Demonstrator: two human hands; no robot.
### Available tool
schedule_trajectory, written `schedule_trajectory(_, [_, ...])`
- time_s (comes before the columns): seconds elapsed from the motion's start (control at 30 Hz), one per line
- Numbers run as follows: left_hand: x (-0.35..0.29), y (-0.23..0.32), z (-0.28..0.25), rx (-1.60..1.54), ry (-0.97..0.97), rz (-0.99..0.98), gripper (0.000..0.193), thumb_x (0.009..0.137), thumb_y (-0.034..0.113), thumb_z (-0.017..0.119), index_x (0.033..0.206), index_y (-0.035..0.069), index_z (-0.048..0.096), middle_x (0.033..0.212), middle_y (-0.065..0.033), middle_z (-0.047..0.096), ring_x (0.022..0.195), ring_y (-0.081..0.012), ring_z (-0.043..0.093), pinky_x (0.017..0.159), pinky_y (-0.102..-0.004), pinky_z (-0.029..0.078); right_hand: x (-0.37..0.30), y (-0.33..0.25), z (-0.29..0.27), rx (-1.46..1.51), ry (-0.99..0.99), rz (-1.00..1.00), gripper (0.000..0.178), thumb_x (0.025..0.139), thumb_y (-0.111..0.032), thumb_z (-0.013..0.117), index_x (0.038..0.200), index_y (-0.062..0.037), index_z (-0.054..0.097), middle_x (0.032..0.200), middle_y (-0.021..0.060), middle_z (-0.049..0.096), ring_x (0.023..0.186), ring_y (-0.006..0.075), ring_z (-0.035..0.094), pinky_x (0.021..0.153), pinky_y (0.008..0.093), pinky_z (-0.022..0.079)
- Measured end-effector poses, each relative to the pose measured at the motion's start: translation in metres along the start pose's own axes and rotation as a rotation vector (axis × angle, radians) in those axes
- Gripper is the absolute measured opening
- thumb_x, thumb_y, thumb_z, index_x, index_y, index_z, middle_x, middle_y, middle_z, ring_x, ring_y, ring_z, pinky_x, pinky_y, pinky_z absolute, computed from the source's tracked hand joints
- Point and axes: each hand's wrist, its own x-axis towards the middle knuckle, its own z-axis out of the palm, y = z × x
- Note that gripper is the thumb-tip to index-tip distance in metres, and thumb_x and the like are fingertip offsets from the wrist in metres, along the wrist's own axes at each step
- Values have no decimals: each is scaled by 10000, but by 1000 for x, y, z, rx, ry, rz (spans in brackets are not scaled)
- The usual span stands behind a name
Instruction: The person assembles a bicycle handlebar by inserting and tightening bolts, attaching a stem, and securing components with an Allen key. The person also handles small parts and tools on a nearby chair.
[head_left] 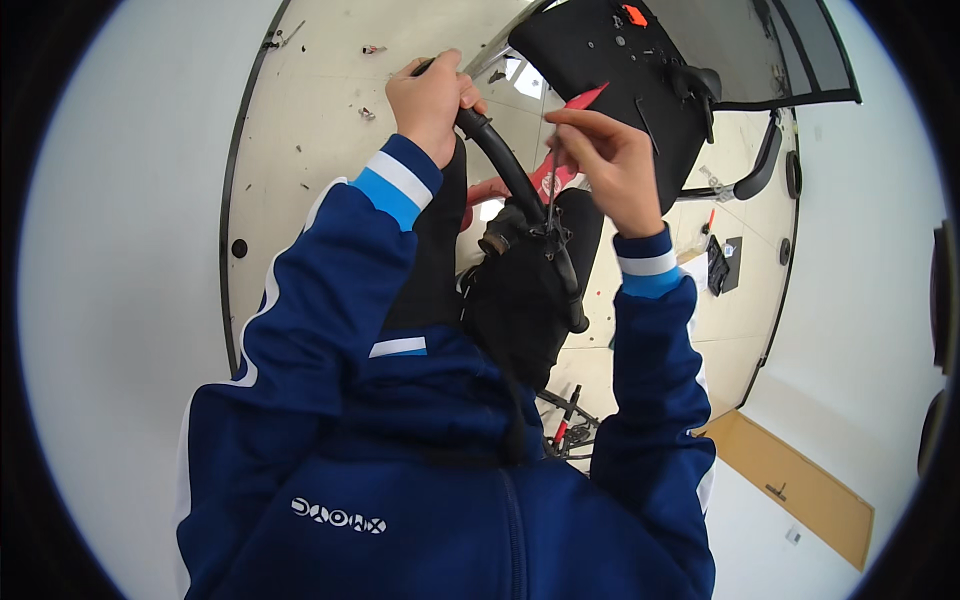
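Head view: left hand [425, 100] has its fingers wrapped round the far-left grip [473, 123] of a black curved tubular handlebar [510, 165], which slants down to the near right. Right hand [612, 165] is pinching a thin grey metal rod [552, 187] between thumb and fingers, near end down by the handlebar's dark metal clamp [550, 236], can't tell if it's actually seated. Flat black chair seat [600, 82] sits far right

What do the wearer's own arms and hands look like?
Left hand and right hand: no gloves. Left sleeve and right sleeve: navy, edged white along the outer side. Both end in a navy cuff, then white and light blue bands toward the elbow. No cables visible.
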Motion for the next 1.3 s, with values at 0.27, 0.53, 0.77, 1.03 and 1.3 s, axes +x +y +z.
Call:
schedule_trajectory(0.27, [4, 0, -8, 6, -47, -76, 199, 892, 66, 605, 775, 63, 445, 627, -17, 409, 544, -146, 409, 555, -372, 445, -46, -38, 71, -252, -299, -487, 101, 743, -22, 698, 843, -25, 683, 767, 93, 632, 746, 277, 581, 699, 363, 477])
schedule_trajectory(0.53, [0, 6, -10, 218, -87, -33, 184, 875, 141, 660, 841, 18, 527, 668, -50, 535, 614, -187, 576, 610, -359, 525, -146, -6, 12, -705, -73, -312, 204, 704, -27, 739, 899, -18, 682, 832, 82, 660, 800, 255, 597, 718, 349, 448])
schedule_trajectory(0.77, [-16, 15, -33, 978, 23, 847, 480, 757, 260, 816, 1094, 6, 590, 1053, -121, 614, 971, -237, 573, 828, -338, 457, -167, 19, -1, -409, 401, 5, 243, 764, -11, 713, 1006, -6, 687, 860, 108, 678, 746, 236, 596, 693, 316, 485])
schedule_trajectory(1.03, [-101, 36, 43, 1661, -1365, 1274, 246, 746, -9, 693, 973, 85, 678, 1058, -54, 641, 1091, -254, 555, 946, -381, 420, -159, 22, 23, -172, 378, -115, 180, 779, -16, 694, 957, 4, 682, 852, 116, 662, 784, 264, 597, 697, 335, 491])
schedule_trajectory(1.3, [-99, 37, 75, 1951, -1725, 1050, 343, 711, 76, 739, 1042, 106, 658, 1082, -53, 617, 1049, -249, 561, 922, -366, 424, -174, 44, 19, -141, 409, -186, 175, 787, -17, 698, 961, -6, 690, 864, 108, 673, 772, 225, 601, 639, 298, 469])
